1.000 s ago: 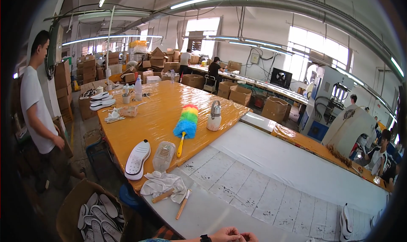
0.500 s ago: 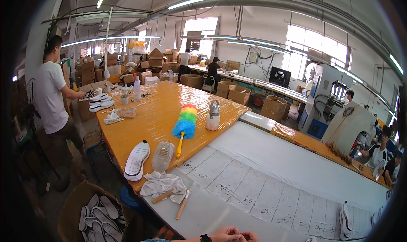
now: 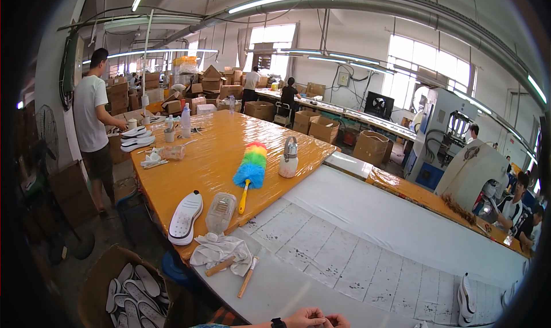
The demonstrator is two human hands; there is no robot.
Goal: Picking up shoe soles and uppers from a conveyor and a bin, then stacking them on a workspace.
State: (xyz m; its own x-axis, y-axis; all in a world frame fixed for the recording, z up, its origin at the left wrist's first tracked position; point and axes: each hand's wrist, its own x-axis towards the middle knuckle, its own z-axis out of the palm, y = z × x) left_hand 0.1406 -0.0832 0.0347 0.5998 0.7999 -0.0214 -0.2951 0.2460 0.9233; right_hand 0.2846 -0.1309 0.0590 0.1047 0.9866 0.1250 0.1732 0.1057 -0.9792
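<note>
At the lower edge, my left hand [image 3: 308, 317] is closed, its fingers curled in a pinch, with a dark watch on that wrist. Close against it, my right hand [image 3: 337, 321] is also closed and partly cut off by the picture's edge. What they hold, if anything, is hidden. Beyond them lie two wooden-handled brushes [image 3: 248, 277] and a crumpled white cloth [image 3: 221, 251] on the pale tabletop. A white shoe sole [image 3: 186, 218] and a clear plastic container [image 3: 220, 212] rest on the orange-covered table [image 3: 218, 150].
A rainbow duster [image 3: 251, 167] and a steel-lidded bottle [image 3: 288, 158] stand farther back. A carton of soles [image 3: 135, 293] is at lower left. The white lined belt [image 3: 367, 265] runs right, bearing soles [image 3: 466, 300]. One person [image 3: 94, 115] stands left; others work at right.
The person at left has shifted to the right and away. At right, co-workers have leaned in over their bench. The soles on the belt have slid slightly left. My hands stay nearly still.
</note>
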